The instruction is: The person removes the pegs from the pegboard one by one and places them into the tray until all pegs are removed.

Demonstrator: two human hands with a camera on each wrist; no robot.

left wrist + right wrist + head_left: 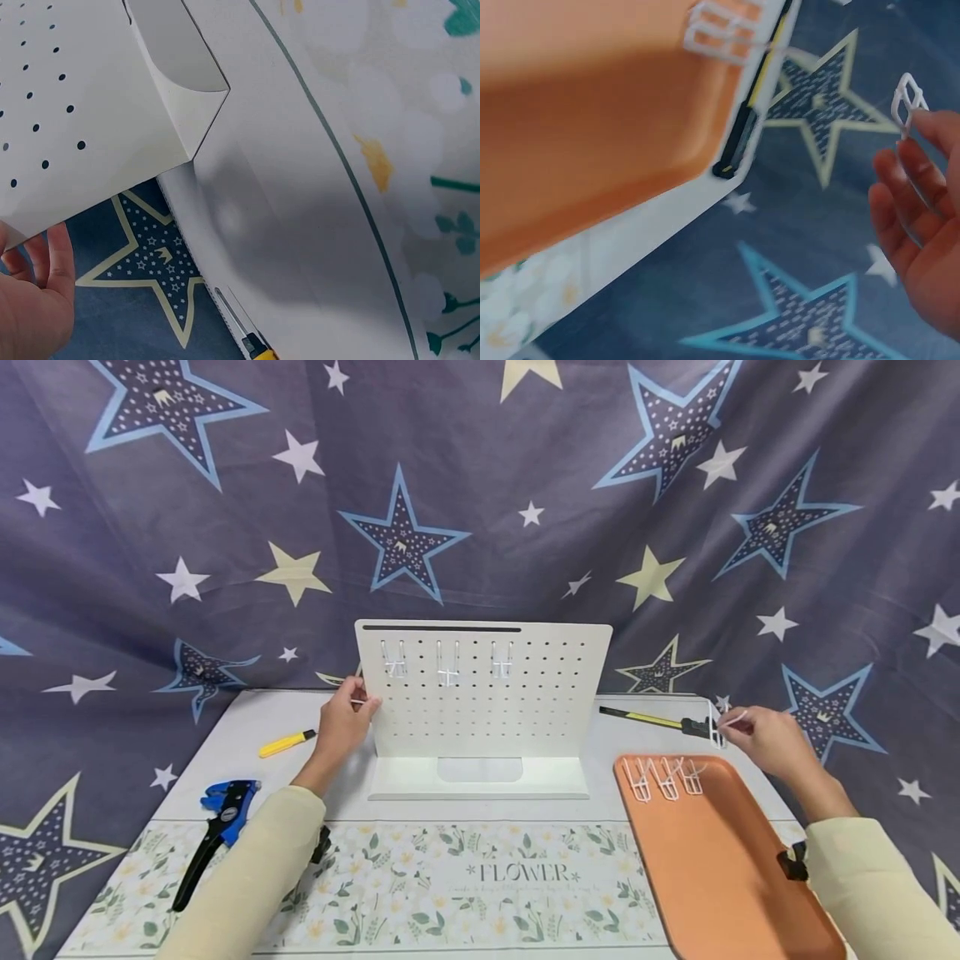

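Observation:
A white pegboard (480, 718) stands upright on its base at the back of the table. Three white wire hooks hang in its upper rows, the middle one a wire hook (447, 677) a little lower than its neighbours. My left hand (343, 724) grips the board's left edge; in the left wrist view its fingers (60, 259) reach behind the panel. Out to the right, my right hand (776, 745) pinches another white wire hook (905, 97) between thumb and fingers, raised beyond the back of the orange tray (720, 860). Three more wire hooks (666, 779) lie at that tray's far end.
Behind the tray lies a black and yellow tool (652, 719). On the left are a yellow utility knife (283, 744) and blue-black wire-stripping pliers (225, 822). A star-patterned curtain (480, 510) hangs behind the table, and a floral mat (450, 893) covers its front.

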